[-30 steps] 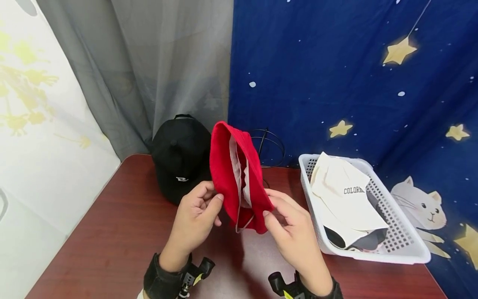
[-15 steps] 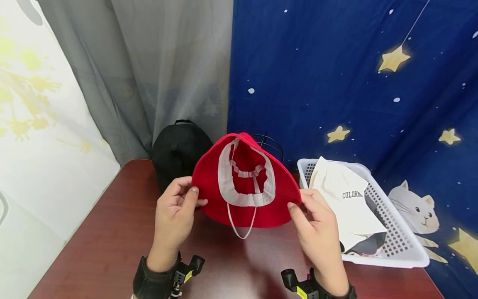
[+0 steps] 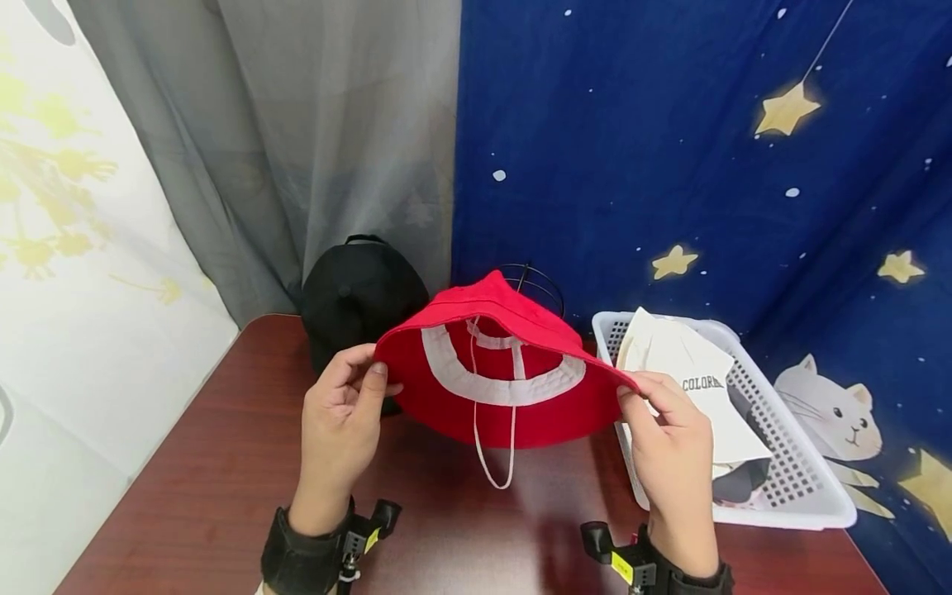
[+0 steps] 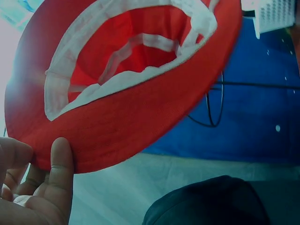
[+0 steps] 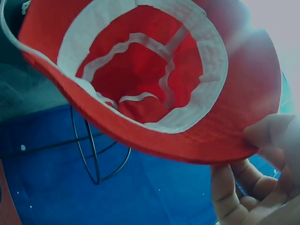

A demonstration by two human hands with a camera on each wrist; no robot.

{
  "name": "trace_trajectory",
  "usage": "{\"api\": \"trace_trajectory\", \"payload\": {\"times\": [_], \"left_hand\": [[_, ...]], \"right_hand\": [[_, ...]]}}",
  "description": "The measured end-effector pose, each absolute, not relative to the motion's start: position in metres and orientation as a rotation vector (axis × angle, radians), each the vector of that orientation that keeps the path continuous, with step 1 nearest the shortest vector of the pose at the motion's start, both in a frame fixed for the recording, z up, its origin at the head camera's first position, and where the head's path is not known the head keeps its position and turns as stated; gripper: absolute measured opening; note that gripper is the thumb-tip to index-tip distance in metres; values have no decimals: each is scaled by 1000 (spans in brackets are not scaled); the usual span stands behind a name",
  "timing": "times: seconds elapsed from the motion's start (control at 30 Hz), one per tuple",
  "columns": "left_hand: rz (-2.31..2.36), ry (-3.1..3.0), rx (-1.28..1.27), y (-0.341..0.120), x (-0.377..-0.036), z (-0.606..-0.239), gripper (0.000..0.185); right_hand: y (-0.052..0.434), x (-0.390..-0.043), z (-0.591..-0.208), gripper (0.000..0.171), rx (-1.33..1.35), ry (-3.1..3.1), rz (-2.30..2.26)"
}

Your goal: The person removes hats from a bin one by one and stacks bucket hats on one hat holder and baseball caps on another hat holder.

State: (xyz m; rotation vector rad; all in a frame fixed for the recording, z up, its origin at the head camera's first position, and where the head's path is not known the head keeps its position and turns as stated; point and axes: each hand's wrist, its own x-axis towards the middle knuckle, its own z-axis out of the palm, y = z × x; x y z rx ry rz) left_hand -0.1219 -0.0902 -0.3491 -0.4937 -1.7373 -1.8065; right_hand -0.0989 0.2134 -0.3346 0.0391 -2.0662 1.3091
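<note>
Above the dark red wooden tabletop point(image 3: 223, 463), held up between both hands: a red fabric bucket hat point(image 3: 513, 397) with a white inner band and a dangling white cord loop point(image 3: 494, 450), opening tilted toward the camera. Left hand point(image 3: 342, 421) pinching the left brim edge between thumb and fingers point(image 4: 58, 173), right hand point(image 3: 673, 450) likewise clamped on the right brim edge. Behind the hat, a black baseball cap point(image 3: 357, 293) and a black wire stand point(image 3: 539, 285); off to the right, a white perforated plastic basket point(image 3: 803, 487) holding a cream cap point(image 3: 692, 372) with lettering.
</note>
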Motion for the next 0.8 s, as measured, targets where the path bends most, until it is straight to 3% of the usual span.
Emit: {"api": "trace_trajectory", "payload": {"times": [0.53, 0.8], "left_hand": [[-1793, -1756, -486, -85, -122, -348, 20], [-1630, -1815, -622, -72, -119, -348, 23]], "right_hand": [[216, -101, -334, 17, -62, -2022, 1526], [201, -105, -338, 12, 89, -2053, 1581]]}}
